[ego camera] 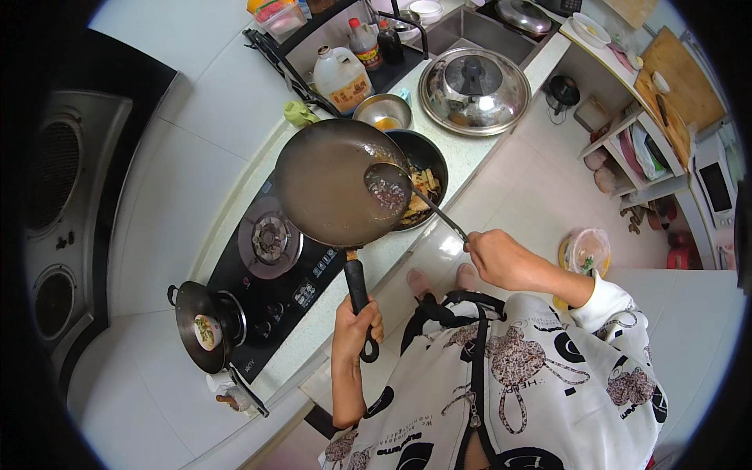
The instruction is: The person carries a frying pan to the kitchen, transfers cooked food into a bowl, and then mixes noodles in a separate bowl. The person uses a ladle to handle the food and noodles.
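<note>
My left hand grips the black handle of a wok, which is tilted and raised beside the gas burner. My right hand holds the thin dark handle of a ladle. The ladle's bowl lies at the wok's right rim, with small chopped bits and an oily sheen around it. Partly hidden beneath that rim, a black pot on the counter contains browned food pieces. Behind it, a steel bowl holds a little orange-yellow liquid.
A domed steel lid lies near the sink. Bottles and a plastic jug stand by a black rack. On the cooktop, a second wok holds a small dish with green bits. A lined bin stands on the floor.
</note>
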Motion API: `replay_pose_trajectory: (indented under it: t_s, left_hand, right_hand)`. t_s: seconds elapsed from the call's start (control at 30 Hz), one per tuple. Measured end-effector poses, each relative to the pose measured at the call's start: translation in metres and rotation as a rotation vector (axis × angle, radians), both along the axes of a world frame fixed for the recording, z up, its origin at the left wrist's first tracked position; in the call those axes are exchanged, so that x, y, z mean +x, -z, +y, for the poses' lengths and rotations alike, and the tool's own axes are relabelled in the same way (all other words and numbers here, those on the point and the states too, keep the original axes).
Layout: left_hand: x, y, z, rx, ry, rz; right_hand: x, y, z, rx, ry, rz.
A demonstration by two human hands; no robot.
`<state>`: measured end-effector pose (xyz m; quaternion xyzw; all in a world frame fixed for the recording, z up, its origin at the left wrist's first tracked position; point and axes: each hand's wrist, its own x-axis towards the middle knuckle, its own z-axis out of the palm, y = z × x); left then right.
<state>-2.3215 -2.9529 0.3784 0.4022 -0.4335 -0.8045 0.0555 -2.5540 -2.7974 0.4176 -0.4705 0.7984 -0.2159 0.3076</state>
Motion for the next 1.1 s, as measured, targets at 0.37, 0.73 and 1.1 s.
replay_pose_trajectory:
  t_s: [0.37,0.73,1.1]
  left_hand:
    - [0.012,0.002,-0.015,0.018,0.005,0.012]
    - [0.012,-0.002,-0.017,0.021,0.023,-0.001]
    - [0.017,-0.003,-0.028,0.045,0.048,0.017]
  right_hand:
    - [-0.002,0.013,-0.015,-0.06,0.041,0.019]
    - [-0.005,0.033,-0.015,-0.147,0.064,0.08]
    - [-0.021,-0.015,-0.007,0.075,-0.131,0.268]
